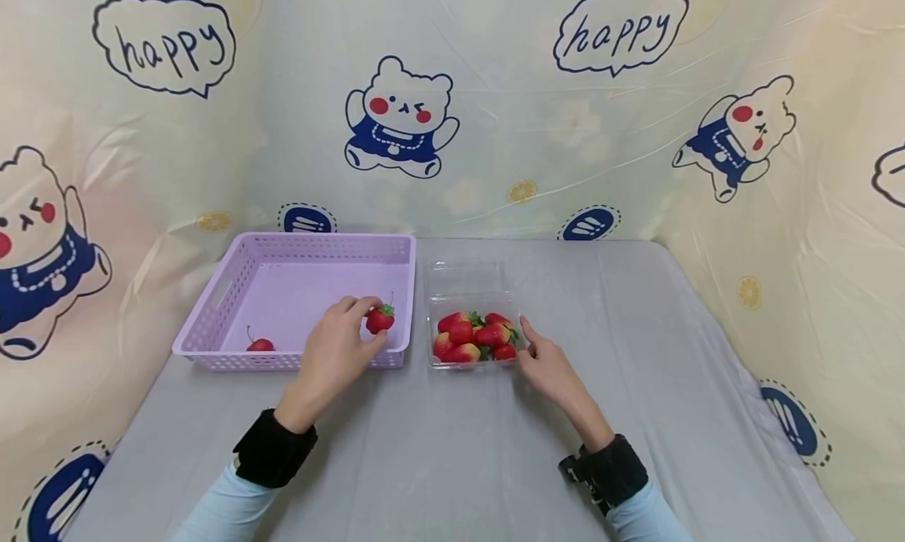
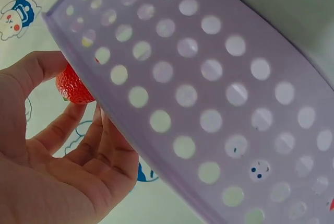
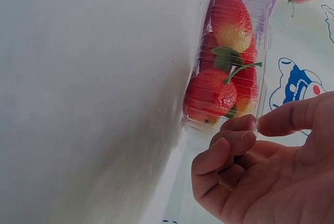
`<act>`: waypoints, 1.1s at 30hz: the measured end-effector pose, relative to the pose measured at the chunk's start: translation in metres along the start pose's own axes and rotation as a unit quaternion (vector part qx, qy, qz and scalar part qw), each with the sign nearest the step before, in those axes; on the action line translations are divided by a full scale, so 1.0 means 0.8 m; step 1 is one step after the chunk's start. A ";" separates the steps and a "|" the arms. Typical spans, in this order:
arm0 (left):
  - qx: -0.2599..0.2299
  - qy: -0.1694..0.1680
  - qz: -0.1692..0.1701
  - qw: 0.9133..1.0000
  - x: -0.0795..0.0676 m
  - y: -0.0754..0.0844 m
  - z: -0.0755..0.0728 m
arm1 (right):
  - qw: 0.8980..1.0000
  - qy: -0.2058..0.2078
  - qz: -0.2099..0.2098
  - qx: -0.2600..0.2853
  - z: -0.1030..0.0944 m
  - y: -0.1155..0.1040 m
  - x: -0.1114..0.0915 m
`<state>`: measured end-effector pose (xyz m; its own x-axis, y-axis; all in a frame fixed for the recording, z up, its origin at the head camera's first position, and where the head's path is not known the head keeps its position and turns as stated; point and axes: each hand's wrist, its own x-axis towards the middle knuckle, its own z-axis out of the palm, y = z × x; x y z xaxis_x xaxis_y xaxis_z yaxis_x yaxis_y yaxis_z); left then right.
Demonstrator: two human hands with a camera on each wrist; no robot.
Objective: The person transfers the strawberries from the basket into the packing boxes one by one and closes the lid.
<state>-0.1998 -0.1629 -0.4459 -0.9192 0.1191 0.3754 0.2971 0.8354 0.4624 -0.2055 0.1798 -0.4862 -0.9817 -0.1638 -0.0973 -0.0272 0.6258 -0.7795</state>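
My left hand point(image 1: 341, 342) pinches a red strawberry point(image 1: 380, 319) with a green cap between thumb and fingers, over the right end of a lilac plastic basket point(image 1: 283, 361). In the left wrist view, the strawberry point(image 2: 74, 85) shows partly behind the basket's perforated wall point(image 2: 172, 70). My right hand point(image 1: 551, 367) pinches the right side of a clear plastic box point(image 1: 431, 353). Several strawberries point(image 1: 461, 334) lie inside that box. In the right wrist view, thumb and fingertips meet at the box's near corner, close to a red fruit with a green stem point(image 3: 211, 93).
A red cherry point(image 1: 261, 345) with a stem lies near the basket's front left. The box's clear lid point(image 1: 467, 276) stands folded back behind it. Everything rests on a grey-covered table point(image 1: 438, 455), with a bear-printed curtain point(image 1: 495, 133) behind and at both sides.
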 end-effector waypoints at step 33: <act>-0.017 0.022 0.095 0.995 -0.004 0.037 0.034 | 1.000 -0.004 0.006 0.004 0.001 -0.002 0.000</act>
<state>-0.1952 -0.1239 -0.4547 -0.8336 0.2480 0.4935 0.4731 0.7817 0.4063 -0.2053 0.1786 -0.4855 -0.9803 -0.1627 -0.1122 -0.0134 0.6210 -0.7837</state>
